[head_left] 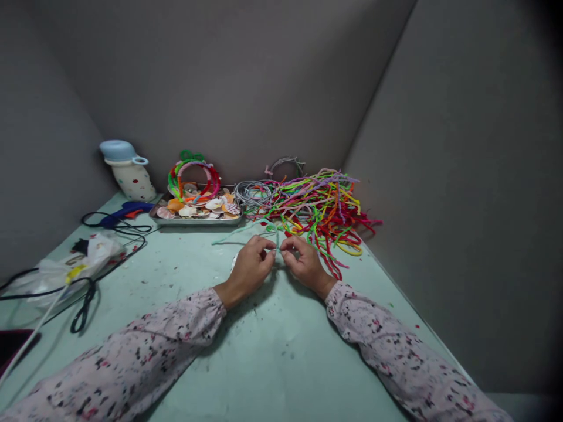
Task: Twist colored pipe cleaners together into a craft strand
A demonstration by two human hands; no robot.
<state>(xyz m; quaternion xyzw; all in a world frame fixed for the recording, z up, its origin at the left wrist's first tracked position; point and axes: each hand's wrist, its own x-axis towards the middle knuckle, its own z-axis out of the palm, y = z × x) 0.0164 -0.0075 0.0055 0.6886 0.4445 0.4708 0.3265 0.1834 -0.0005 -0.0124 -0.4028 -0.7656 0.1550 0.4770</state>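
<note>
Near the middle of the table my left hand [255, 261] and my right hand [303, 261] meet, thumbs and forefingers pinched close together. Between them is a pale green pipe cleaner [278, 237], gripped by both hands, with a strand rising upright above the fingertips. Another pale green length [233, 235] runs off to the left behind my left hand; whether it is the same piece I cannot tell. Just beyond my hands lies a tangled heap of multicoloured pipe cleaners [325, 202]. The exact spot where the fingers pinch is small and partly hidden.
A metal tray [196, 222] of seashells stands at the back, with colourful wrapped hoops [193, 179] on it. Beside it lies coiled grey wire [255, 193]. Left are a bottle [129, 173], a blue glue gun [125, 212], black cable [81, 310] and a plastic bag [101, 252]. Grey walls enclose the table.
</note>
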